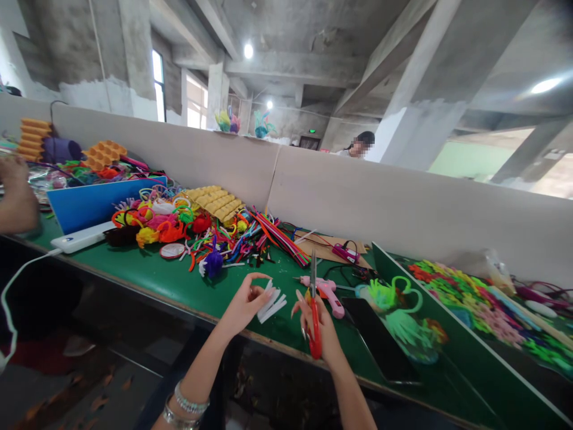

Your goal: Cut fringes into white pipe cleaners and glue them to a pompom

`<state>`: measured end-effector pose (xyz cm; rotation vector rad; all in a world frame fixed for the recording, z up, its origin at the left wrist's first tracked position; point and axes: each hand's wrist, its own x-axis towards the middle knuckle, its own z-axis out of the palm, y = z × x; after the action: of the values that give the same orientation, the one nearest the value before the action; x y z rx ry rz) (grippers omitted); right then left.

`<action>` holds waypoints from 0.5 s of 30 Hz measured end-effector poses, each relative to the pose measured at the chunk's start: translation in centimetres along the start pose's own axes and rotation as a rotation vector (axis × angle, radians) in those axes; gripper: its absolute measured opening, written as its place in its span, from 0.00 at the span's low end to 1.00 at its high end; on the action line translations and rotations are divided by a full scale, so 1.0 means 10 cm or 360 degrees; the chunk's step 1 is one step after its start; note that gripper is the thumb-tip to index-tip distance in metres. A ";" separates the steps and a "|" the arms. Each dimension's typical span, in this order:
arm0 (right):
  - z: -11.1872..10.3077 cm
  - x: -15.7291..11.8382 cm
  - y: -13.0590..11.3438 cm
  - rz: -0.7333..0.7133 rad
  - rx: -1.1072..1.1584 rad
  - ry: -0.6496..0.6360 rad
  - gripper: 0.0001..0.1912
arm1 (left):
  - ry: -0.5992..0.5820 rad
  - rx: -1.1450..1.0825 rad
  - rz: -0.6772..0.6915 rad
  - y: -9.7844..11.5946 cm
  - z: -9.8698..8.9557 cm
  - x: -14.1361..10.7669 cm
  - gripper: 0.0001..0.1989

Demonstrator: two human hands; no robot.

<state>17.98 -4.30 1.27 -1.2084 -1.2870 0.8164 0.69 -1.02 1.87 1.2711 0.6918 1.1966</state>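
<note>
White pipe cleaner pieces [272,306] fan out from between the thumb and fingers of my left hand [245,303], held low over the green tabletop [179,280]. Red-handled scissors [315,328] sit in my right hand [326,331], blades pointing up and away from me. The two hands are apart, and the blades touch none of the white pieces. Just behind my right hand lies a pink glue gun [329,292]. To its right is a black phone [378,340] lying flat near the table edge.
Colourful pipe cleaners and fuzzy shapes [165,221] are heaped at the left, beside a white power strip [83,237] and a blue divider [102,200]. Green fuzzy pieces [409,331] stand right of the phone, before a green divider [474,352]. Another person's arm [18,197] reaches in at far left.
</note>
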 end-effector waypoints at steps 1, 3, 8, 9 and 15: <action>0.01 -0.01 0.01 0.0064 0.0078 -0.0062 0.16 | -0.0045 0.0032 -0.0018 0.00 0.01 -0.01 0.23; 0.03 -0.05 0.01 0.0167 0.0156 -0.0180 0.16 | -0.0140 0.0078 -0.0050 0.00 0.04 -0.03 0.22; 0.11 -0.09 0.03 0.0233 0.0256 -0.0191 0.18 | -0.0302 0.0101 -0.0066 -0.06 0.11 -0.05 0.22; 0.12 -0.09 0.04 0.0228 0.0263 -0.0179 0.18 | -0.0322 0.0106 -0.0074 -0.07 0.12 -0.05 0.21; 0.14 -0.06 0.08 0.0150 0.0171 -0.0096 0.19 | -0.0320 0.0333 -0.0030 -0.04 0.12 -0.08 0.19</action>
<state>16.71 -4.38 0.21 -1.1729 -1.2257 0.9849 1.67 -2.10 1.64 1.5325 0.6911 0.9834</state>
